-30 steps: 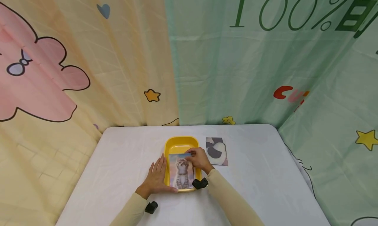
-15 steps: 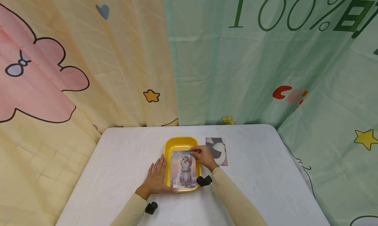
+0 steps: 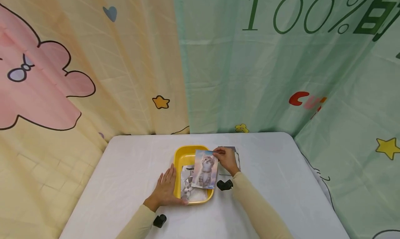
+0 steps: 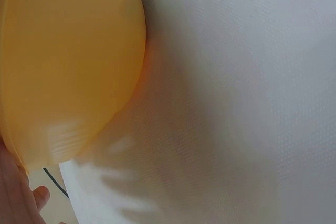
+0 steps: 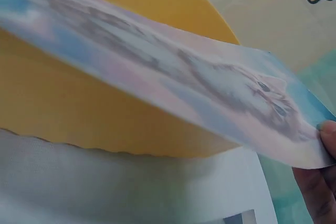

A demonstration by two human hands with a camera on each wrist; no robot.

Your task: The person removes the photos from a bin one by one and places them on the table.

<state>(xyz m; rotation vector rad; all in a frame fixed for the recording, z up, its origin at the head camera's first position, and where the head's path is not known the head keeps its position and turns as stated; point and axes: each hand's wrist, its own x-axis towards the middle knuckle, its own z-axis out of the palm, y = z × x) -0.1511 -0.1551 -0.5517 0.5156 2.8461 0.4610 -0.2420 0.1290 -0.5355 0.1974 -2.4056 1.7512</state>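
Note:
My right hand (image 3: 227,160) pinches a kitten picture card (image 3: 204,175) by its top right corner. The card hangs tilted over the right side of a yellow tray (image 3: 179,159); in the right wrist view, the thumb and fingers (image 5: 328,136) grip its end. Below it, another picture card (image 3: 193,196) with a grey and white print lies in the tray. My left hand (image 3: 165,188) rests along the tray's left side with fingers straight and the thumb at the front rim. Behind my right hand, a grey and white picture card (image 3: 223,170) lies partly hidden on the table.
A white cloth covers the table (image 3: 131,173). Printed curtains (image 3: 212,76) hang behind it and at both sides. Black wrist-camera units (image 3: 224,185) sit by both wrists. The tray's yellow outer wall (image 4: 73,72) fills the left of the left wrist view.
My right hand has lifted the kitten card and carried it up and to the right, uncovering the card beneath it in the tray. My left hand has stayed at the tray's side.

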